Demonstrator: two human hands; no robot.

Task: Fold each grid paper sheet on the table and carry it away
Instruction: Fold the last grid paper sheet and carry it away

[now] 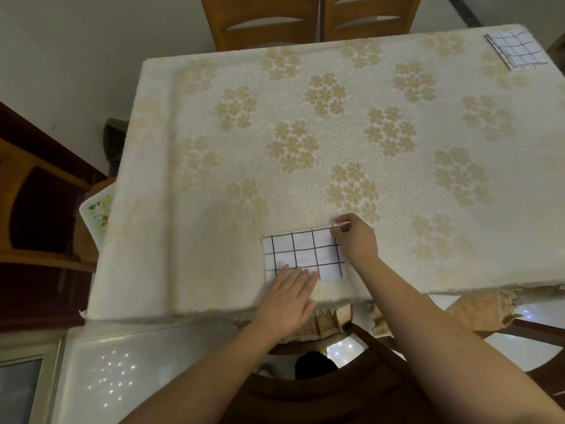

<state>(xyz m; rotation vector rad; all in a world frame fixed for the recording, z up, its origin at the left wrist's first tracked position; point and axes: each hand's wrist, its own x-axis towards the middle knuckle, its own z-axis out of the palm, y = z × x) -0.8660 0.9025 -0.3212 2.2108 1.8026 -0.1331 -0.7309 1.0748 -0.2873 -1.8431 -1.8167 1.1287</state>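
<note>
The grid paper sheet (305,255) lies at the table's (397,148) near edge, long axis left–right. Left hand (289,296) presses flat, fingers spread, on its near-left corner; right hand (356,237) pinches its far-right corner — the nearer hand for the next fold.

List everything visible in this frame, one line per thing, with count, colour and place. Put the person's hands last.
near sheet: 1, white with black grid, near table edge, under both hands
far stack: 1 pile of grid sheets, exact number unclear, white with dark grid, far right corner
tablecloth: 1, cream with tan flowers, covers the table
chairs: 2 backs, brown wood, beyond the far edge
tray: 1, white with green print, left of the table, partly hidden
left hand: 1, flat on the near sheet's near edge
right hand: 1, pinches the near sheet's far right corner
</note>
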